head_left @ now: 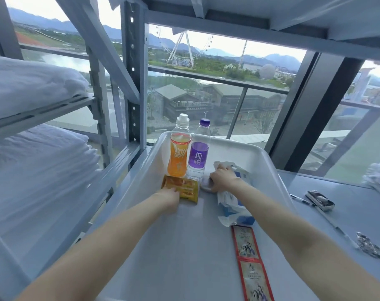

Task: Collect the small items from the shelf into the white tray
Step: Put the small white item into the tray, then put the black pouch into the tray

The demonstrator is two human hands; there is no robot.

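Note:
A white tray [239, 148] sits on the grey shelf in front of me. An orange drink bottle [178, 148] and a purple-labelled water bottle [198, 152] stand upright at its far side. My left hand [168, 197] grips the near edge of a yellow-orange snack packet [184, 187] lying on the tray floor. My right hand [222, 178] rests on a small round white disc [204, 185], fingers curled over it. A white and blue wrapped pack [230, 203] lies under my right wrist. A strip of red-bordered sachets [251, 263] lies along the tray's near right.
On the shelf to the right of the tray lie a black pen [299, 199], a small shiny metal case [319, 200] and a silvery chain-like item [372, 247]. Folded white linen [32, 174] fills the left-hand shelves. A grey upright post [133, 83] stands behind the tray; a window lies beyond.

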